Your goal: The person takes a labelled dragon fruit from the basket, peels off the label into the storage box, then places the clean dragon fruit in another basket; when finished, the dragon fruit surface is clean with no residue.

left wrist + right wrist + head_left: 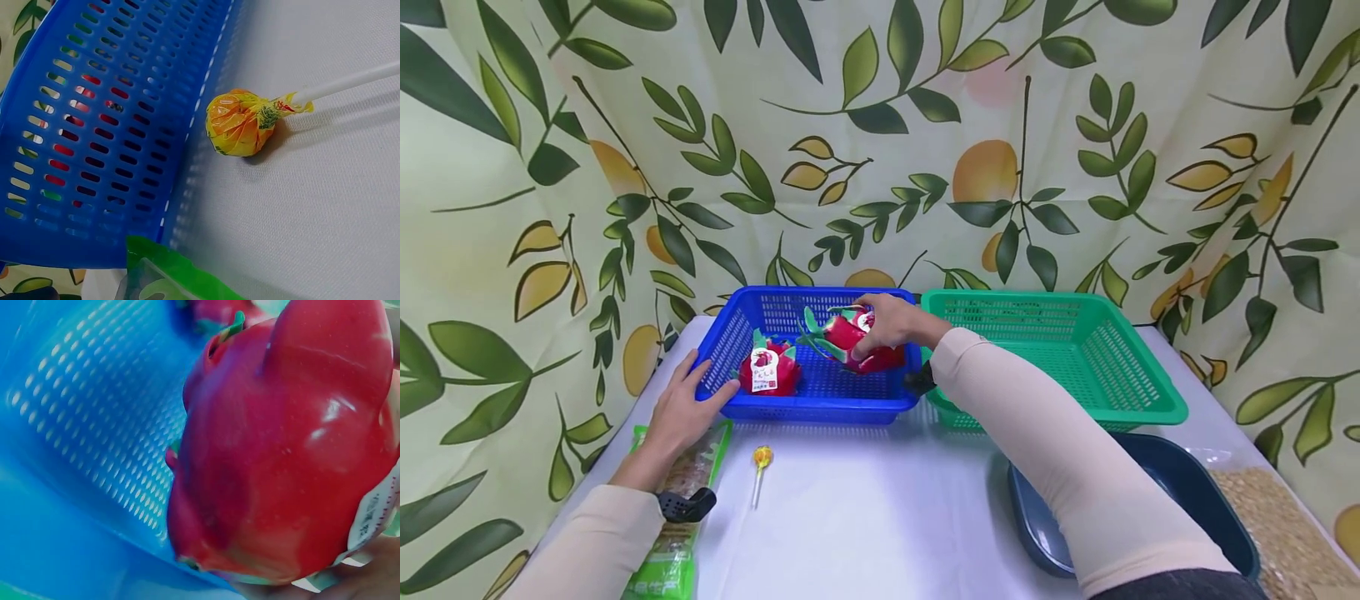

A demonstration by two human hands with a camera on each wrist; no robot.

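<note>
My right hand (886, 321) grips a red dragon fruit (844, 332) with green leafy tips and a white label, at the right side of the blue basket (820, 408). In the right wrist view this dragon fruit (281, 456) fills much of the picture, with fingers beneath it. A second dragon fruit (784, 375), labelled on its front, lies at the basket's left. My left hand (681, 408) rests at the basket's front left corner, its fingers extended along the left rim and its thumb by the front rim.
A green basket (1150, 410) stands right of the blue one. In front lie a yellow-wrapped lollipop (762, 458) and a green-edged packet (673, 567) under my left forearm. A dark blue tub (1206, 500) and a bag of oat-like flakes (1292, 517) are at right.
</note>
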